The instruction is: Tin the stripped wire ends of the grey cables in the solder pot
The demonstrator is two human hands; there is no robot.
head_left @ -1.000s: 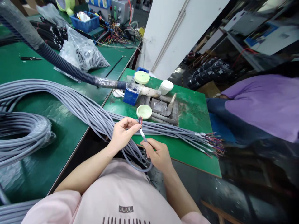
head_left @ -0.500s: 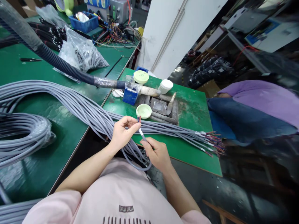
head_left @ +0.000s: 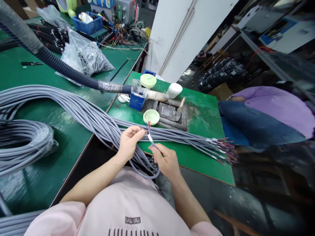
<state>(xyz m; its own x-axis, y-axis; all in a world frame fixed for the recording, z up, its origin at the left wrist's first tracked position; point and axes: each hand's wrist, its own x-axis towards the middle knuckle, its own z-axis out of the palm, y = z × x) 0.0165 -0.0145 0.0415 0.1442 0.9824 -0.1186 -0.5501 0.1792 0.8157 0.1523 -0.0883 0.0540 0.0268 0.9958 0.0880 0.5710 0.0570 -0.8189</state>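
Note:
My right hand (head_left: 165,160) is closed around a grey cable (head_left: 153,143) just below a white band near its end. Thin coloured wires (head_left: 149,127), red, blue and dark, fan out from that end. With thumb and fingertips together, my left hand (head_left: 130,141) pinches one or more of the dark wires, pulled off to the left of the others. Behind both hands a bundle of grey cables (head_left: 177,134) crosses the green board, its stripped ends (head_left: 225,149) lying at the right. A pale green round dish (head_left: 151,117) stands just beyond the wire tips.
A dirty metal solder pot (head_left: 169,112) with a scraper sits behind the dish, under the nozzle of a ribbed hose (head_left: 73,72). Nearby are a blue box (head_left: 136,101) and a white tub (head_left: 174,90). Coiled cable (head_left: 27,144) lies left. A person in purple (head_left: 278,105) bends at right.
My left hand has drawn back slightly left and down, separating dark wires from the rest. The cable end now shows its wires spread. My right hand keeps its hold.

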